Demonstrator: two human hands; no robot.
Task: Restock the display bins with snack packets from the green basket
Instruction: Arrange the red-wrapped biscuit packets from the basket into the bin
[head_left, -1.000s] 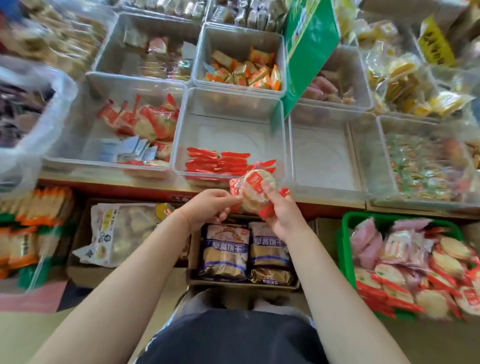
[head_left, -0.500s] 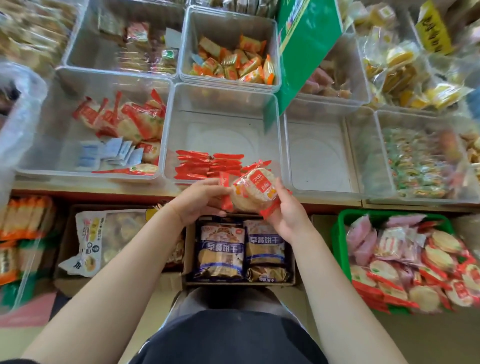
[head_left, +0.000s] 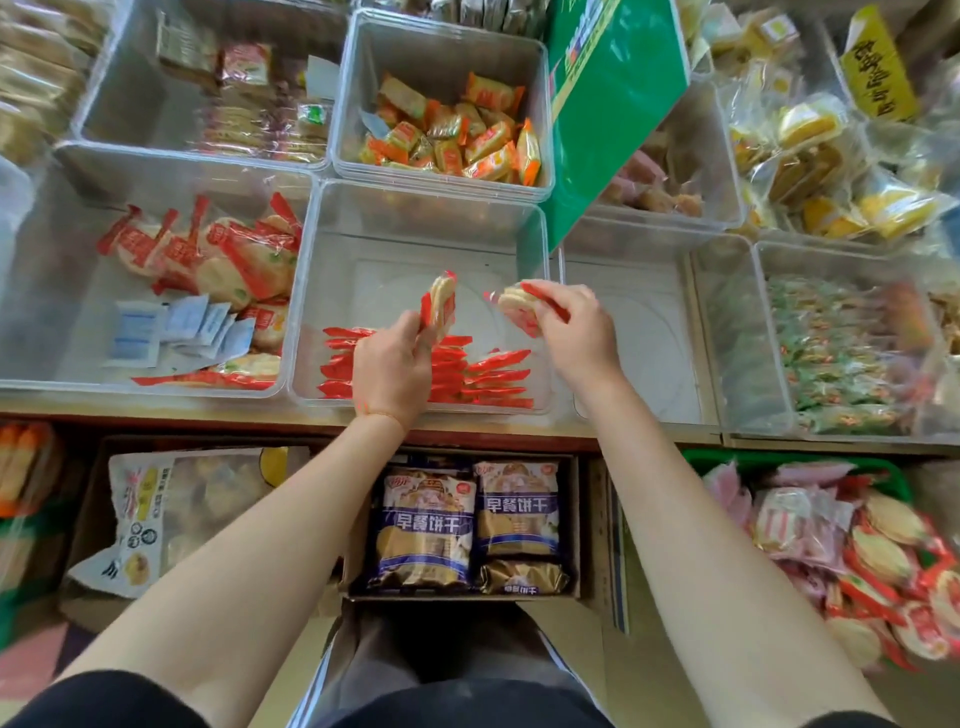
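Left hand (head_left: 390, 371) is pinching a red-edged cracker packet (head_left: 439, 306) upright over the middle clear bin (head_left: 431, 218); right hand (head_left: 574, 332) is curled round a second packet (head_left: 514, 304) just beside it, also over that bin; so both hands are clamped on stock, neither is free; a row of matching red packets (head_left: 431, 371) already stands along the bin's near wall, most of the floor behind it bare; looks like the placing step to me; next move is probably lowering both packets in behind that row, edge-on so they line up; green basket (head_left: 800, 462) sits below and right of the bin, with plenty left, so lots more trips I reckon.
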